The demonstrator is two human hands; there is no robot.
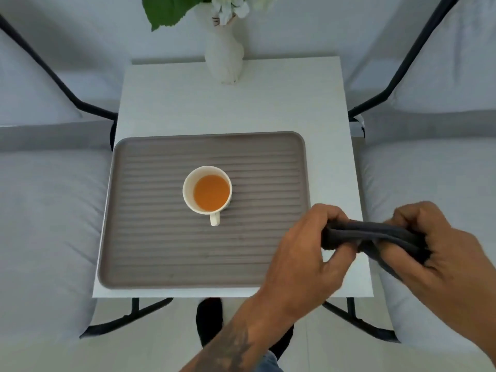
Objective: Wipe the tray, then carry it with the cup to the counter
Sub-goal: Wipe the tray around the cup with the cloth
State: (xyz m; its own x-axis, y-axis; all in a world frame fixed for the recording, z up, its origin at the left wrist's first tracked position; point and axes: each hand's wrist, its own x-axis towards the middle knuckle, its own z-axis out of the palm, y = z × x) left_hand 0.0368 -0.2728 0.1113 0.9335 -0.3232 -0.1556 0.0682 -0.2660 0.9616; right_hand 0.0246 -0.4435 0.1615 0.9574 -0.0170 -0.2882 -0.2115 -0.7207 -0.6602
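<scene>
Gripping cloth (375,237) beside tray (161,264), apparently.

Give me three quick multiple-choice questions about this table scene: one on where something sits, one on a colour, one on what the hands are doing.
1. Where does the cup stand?
A. Near the middle of the tray
B. On the bare table beside the vase
C. On a chair cushion

2. What colour is the drink in the cup?
A. Green
B. Orange
C. Black

3. What are the hands doing?
A. Lifting the tray
B. Holding the cup by its handle
C. Both gripping a dark cloth

Answers: 1 A, the cup stands on the ridged tray floor, clear of its rim. 2 B, the liquid is orange. 3 C, left hand and right hand each clasp one end of the cloth, beyond the tray's right edge.
</scene>
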